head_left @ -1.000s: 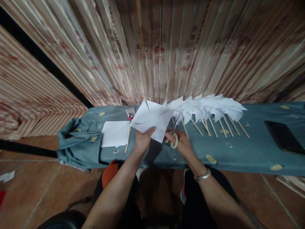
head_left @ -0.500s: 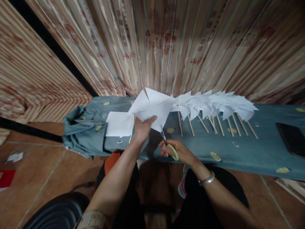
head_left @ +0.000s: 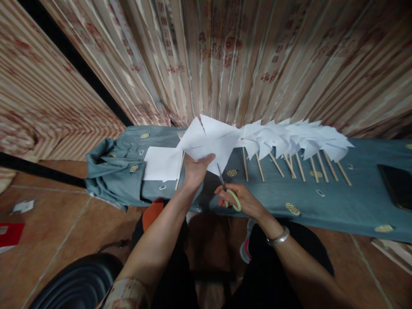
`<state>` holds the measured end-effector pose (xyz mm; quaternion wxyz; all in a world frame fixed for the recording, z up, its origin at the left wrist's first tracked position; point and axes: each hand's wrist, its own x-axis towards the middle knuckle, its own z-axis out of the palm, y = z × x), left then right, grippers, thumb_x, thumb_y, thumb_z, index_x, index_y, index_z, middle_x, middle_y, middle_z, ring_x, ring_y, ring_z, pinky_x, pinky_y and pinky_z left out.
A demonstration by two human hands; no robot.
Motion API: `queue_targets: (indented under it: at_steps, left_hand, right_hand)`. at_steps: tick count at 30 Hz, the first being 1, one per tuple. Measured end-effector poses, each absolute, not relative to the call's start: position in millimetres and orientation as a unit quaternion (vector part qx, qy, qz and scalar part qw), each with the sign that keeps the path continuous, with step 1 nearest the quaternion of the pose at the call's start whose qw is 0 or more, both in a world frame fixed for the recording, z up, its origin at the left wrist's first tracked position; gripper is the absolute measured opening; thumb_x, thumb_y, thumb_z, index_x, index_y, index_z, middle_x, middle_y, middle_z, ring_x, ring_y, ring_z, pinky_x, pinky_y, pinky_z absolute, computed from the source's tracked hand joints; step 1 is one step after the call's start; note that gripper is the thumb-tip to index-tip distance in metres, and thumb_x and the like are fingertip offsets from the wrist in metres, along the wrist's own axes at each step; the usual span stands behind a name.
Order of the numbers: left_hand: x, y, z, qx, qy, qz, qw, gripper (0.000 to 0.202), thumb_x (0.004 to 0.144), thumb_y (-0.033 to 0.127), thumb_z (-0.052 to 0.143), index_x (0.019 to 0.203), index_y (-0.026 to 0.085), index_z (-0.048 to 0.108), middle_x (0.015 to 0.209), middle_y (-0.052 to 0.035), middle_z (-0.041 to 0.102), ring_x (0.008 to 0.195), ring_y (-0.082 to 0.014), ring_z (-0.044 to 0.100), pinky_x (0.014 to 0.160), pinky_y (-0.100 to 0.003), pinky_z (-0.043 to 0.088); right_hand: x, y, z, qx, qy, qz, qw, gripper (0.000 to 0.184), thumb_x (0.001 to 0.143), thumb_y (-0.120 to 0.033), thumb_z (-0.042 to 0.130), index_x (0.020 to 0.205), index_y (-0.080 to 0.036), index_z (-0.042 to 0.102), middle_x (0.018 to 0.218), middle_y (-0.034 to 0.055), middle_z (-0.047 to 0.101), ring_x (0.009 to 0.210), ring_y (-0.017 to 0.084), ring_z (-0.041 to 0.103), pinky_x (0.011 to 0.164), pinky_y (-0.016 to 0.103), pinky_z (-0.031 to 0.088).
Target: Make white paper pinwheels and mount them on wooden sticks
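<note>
My left hand pinches the near edge of a white square paper, thumb on top. Slits run inward from the paper's corners. In my right hand are scissors with light green handles; their blades lie at the paper's near corner. To the right, several white paper pinwheels overlap in a row, their wooden sticks pointing toward me. Left of my left hand lies a stack of white paper, with one wooden stick beside it.
A grey-green cloth covers the narrow table and bunches up at its left end. A dark phone-like device lies at the right. Behind hangs a patterned curtain. A black stool stands at lower left.
The scissor blades have moved slightly further into the paper's near corner. The whole view has shifted a little; my left hand keeps its hold on the paper.
</note>
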<state>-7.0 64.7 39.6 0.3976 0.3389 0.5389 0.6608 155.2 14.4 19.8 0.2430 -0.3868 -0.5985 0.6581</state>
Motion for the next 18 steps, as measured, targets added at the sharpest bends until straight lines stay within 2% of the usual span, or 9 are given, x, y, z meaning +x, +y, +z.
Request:
queue_targets:
  at_steps: [3, 13, 18]
  left_hand:
    - [-7.5, 65.6, 39.0, 0.340, 0.532, 0.665, 0.399, 0.036, 0.053, 0.022, 0.083, 0.087, 0.013, 0.072, 0.085, -0.0061, 0.073, 0.085, -0.0244, 0.068, 0.080, -0.035, 0.054]
    - [-8.0, 66.1, 35.3, 0.349, 0.535, 0.661, 0.394, 0.029, 0.055, 0.024, 0.082, 0.078, 0.012, 0.072, 0.080, -0.0058, 0.072, 0.077, -0.0216, 0.066, 0.076, -0.033, 0.053]
    - [-9.0, 67.3, 34.5, 0.355, 0.545, 0.653, 0.388, 0.033, 0.053, 0.027, 0.082, 0.080, 0.011, 0.072, 0.082, -0.0063, 0.073, 0.074, -0.0207, 0.065, 0.072, -0.033, 0.053]
  right_hand:
    - [155.7, 14.4, 20.0, -0.387, -0.595, 0.661, 0.243, 0.046, 0.078, -0.061, 0.064, 0.087, -0.016, 0.067, 0.067, 0.0020, 0.067, 0.058, 0.012, 0.057, 0.055, 0.023, 0.043]
    - [155.9, 15.2, 19.6, -0.392, -0.593, 0.658, 0.246, 0.044, 0.078, -0.059, 0.065, 0.087, -0.016, 0.067, 0.067, 0.0013, 0.067, 0.057, 0.011, 0.057, 0.053, 0.022, 0.042]
    - [155.6, 15.5, 19.3, -0.392, -0.599, 0.653, 0.247, 0.045, 0.079, -0.059, 0.065, 0.086, -0.015, 0.067, 0.066, 0.0012, 0.066, 0.056, 0.010, 0.056, 0.052, 0.021, 0.042]
